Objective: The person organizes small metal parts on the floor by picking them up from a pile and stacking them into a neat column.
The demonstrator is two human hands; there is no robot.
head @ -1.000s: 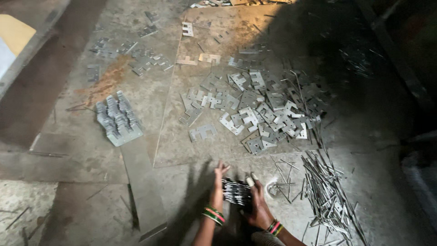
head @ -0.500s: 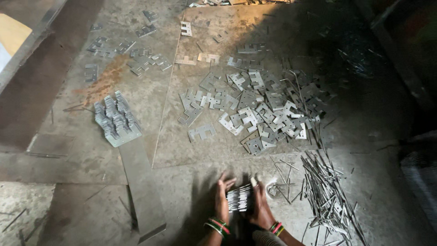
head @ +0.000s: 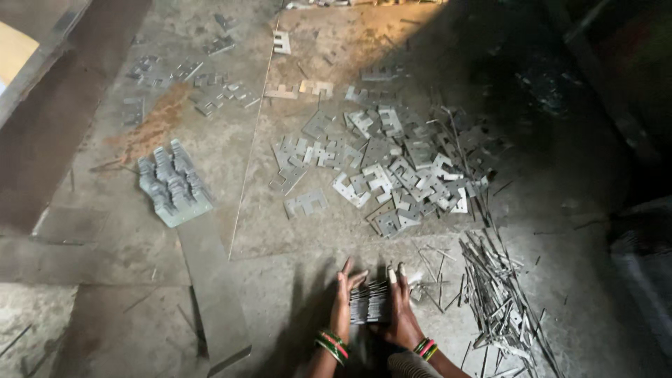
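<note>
Fingers of both hands pressed flat against a plate stack, plates on edge, row running left-right

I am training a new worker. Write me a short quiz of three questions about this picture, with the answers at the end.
1. True or false: both hands press on one stack of thin metal plates.
2. Which lies to the right of the hands? A) thin metal strips B) a wooden box C) a hammer
3. Fill in: the neat bundle of stamped plates lies to the ____ of the loose heap.

Key:
1. True: the left hand and the right hand squeeze the stack of plates between them.
2. A: the thin metal strips.
3. Left: the neat bundle, the loose heap.
</note>
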